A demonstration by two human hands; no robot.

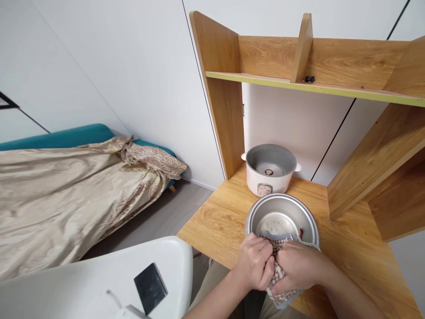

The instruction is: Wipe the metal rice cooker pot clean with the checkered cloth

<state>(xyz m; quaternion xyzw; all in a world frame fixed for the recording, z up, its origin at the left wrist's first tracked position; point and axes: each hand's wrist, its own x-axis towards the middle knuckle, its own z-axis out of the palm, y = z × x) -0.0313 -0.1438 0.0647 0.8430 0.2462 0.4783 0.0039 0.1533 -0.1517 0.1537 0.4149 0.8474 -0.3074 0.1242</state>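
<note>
A patterned cloth (280,274) with a blue-grey edge is bunched between my hands at the near rim of a silver metal pot (277,217). My left hand (256,260) is closed in a fist on the cloth's left side, over the rim; its fingertips are hidden. Wrapped around the cloth from the right is my right hand (300,266), its thumb pointing down toward the lower folds. Part of the cloth lies inside the pot, and a small red bit shows at its upper right. Behind the pot stands a white rice cooker body (270,184), uncovered, its round centre sensor visible.
The wooden desk (212,217) carries the pot and cooker beneath a wooden shelf (265,79) holding a small black object (309,79). At lower left, a white table (99,283) bears a dark flat rectangular item (151,287). Beyond is a cloth-draped sofa (83,186).
</note>
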